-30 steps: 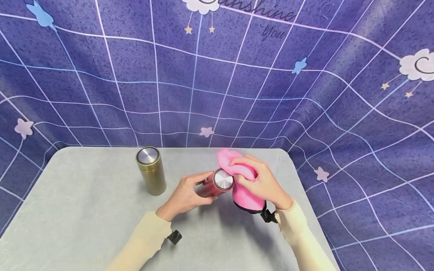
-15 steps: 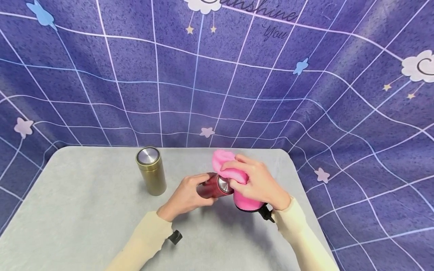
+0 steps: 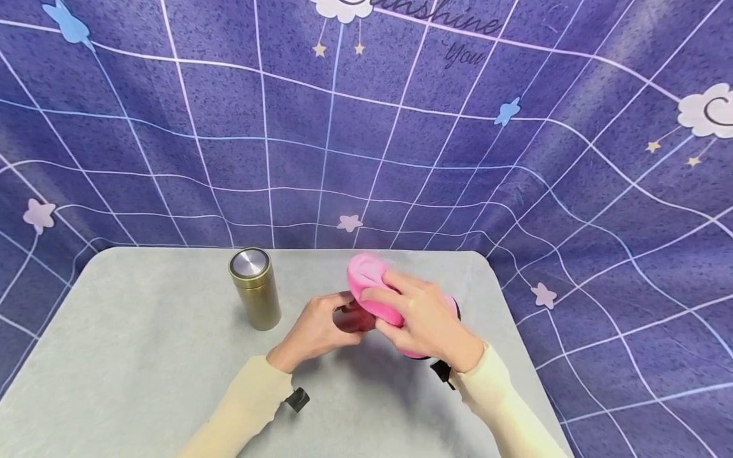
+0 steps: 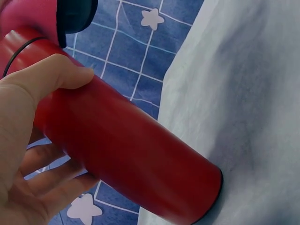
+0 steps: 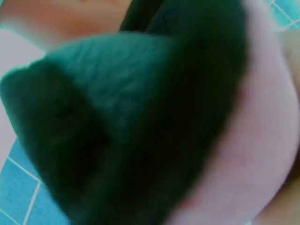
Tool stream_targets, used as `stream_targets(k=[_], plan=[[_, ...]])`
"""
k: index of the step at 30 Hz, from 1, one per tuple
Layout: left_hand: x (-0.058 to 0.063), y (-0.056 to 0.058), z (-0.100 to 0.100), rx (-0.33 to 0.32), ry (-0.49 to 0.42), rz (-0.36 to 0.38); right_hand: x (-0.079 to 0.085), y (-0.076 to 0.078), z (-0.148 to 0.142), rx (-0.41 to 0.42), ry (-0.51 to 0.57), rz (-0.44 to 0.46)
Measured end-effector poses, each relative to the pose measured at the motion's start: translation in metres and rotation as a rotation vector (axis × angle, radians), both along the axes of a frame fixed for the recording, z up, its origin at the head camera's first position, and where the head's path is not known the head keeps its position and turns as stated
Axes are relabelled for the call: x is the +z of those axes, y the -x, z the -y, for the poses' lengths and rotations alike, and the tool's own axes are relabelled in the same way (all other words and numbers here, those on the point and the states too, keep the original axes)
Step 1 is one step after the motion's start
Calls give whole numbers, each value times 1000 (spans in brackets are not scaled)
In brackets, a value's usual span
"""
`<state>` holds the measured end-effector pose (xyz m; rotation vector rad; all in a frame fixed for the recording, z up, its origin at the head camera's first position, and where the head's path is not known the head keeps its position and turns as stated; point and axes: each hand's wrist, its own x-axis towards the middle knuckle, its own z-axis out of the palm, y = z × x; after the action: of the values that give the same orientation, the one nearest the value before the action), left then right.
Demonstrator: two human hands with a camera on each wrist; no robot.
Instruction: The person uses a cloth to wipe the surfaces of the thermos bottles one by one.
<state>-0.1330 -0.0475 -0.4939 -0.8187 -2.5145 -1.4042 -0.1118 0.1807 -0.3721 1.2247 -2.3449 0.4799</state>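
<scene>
My left hand [image 3: 314,331] grips a red thermos bottle [image 4: 136,145] near its top, thumb along one side and fingers on the other. In the left wrist view the bottle leans, its base at the grey table. A pink cloth [image 3: 375,286] with a dark edge is bunched in my right hand [image 3: 426,318] and pressed over the bottle's lid, which it hides in the head view. Close to the right wrist camera, the cloth's teal-green side [image 5: 122,75] hangs in blurred folds. On the left a gold thermos bottle [image 3: 260,299] with a silver lid stands upright.
A grey table [image 3: 143,356] lies under both hands. Behind it and on both sides hangs a blue curtain [image 3: 298,152] with a grid, stars and clouds. The gold bottle stands near the table's back edge.
My right hand has moved the cloth leftward across the red bottle's lid, which showed earlier and is now covered. The left hand has kept its grip; the bottle tipped toward the right hand.
</scene>
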Motion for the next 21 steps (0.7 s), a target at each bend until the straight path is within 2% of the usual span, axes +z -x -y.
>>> stream_targets(k=[5,12,16,21], plan=[[-2,0,1,15,-26,12,-2,-7,5,20,-17,-27],[-5,0,3,31,-83,64,-10,-14,2,37,33,-31],[-5,-1,5,16,-140,105,-16,-16,-1,47,96,-63],[-4,-3,7,-24,-213,192,-24,-18,-8,53,217,-73]])
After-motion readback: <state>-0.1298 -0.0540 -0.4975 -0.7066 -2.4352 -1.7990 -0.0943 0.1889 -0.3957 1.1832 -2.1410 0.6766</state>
